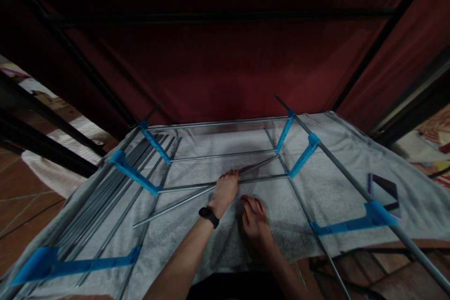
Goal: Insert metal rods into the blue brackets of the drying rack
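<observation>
My right hand (256, 225) is resting nearest me, palm down on the white towel (326, 187), fingers loosely curled and holding nothing. My left hand (227, 188), with a black watch (208, 217) on the wrist, is reaching further out, its fingers closing over a loose metal rod (176, 206) that is lying slantwise across the towel. Blue clips (135, 173) are joining the other rods into a frame around both hands. A dark phone (385, 187) is lying to the right.

Views supplied: one, head-worn.
Position: above the work, at close range.
Facing: forward and down; both forearms enter from the bottom edge.
Coverage: grey towel (330, 192) centred, red fabric wall (225, 65) behind.
Overlap: not applicable, single view.
</observation>
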A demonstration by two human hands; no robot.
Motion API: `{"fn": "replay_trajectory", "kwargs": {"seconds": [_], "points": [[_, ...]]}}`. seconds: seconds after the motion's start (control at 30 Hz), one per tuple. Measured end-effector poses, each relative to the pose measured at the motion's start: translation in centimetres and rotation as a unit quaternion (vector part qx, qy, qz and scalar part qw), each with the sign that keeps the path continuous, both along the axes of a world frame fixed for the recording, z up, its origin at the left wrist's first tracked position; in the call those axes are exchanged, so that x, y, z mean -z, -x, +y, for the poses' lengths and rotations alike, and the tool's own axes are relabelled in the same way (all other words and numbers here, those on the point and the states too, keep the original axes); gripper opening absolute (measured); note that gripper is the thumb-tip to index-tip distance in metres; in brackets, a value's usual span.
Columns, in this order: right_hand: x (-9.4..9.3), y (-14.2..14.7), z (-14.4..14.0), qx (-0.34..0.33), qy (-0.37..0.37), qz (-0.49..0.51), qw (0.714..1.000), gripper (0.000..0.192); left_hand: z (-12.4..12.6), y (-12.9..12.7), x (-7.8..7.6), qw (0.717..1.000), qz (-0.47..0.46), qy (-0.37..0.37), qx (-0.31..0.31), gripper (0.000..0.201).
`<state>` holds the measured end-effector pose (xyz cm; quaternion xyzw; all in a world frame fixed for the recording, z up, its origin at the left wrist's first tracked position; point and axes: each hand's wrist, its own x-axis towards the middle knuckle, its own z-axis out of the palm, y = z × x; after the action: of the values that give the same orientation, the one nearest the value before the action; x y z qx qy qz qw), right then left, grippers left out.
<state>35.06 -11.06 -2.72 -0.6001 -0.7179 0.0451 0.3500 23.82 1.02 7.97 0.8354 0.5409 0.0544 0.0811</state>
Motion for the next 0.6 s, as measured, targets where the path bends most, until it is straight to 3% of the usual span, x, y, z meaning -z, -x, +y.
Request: {"fn": "replay_trajectory", "kwargs": {"seconds": [0.17,0.3,0.6], "points": [[0.1,0.0,0.1,0.001,-0.019,0.007,1.0,0.046,0.8,1.2,2.2,0.992,-0.116,0.05,0.008,0.033],[0.5,-0.2,0.2,-0.012,-0.032,0.007,0.999,0.045,0.9,1.7,3.0,0.978,-0.192,0.08,-0.021,0.035],[1.2,-0.5,0.3,-0.022,-0.025,0.016,0.999,0.045,-0.9,1.0,2.8,0.992,-0.127,0.004,-0.002,0.023]]}}
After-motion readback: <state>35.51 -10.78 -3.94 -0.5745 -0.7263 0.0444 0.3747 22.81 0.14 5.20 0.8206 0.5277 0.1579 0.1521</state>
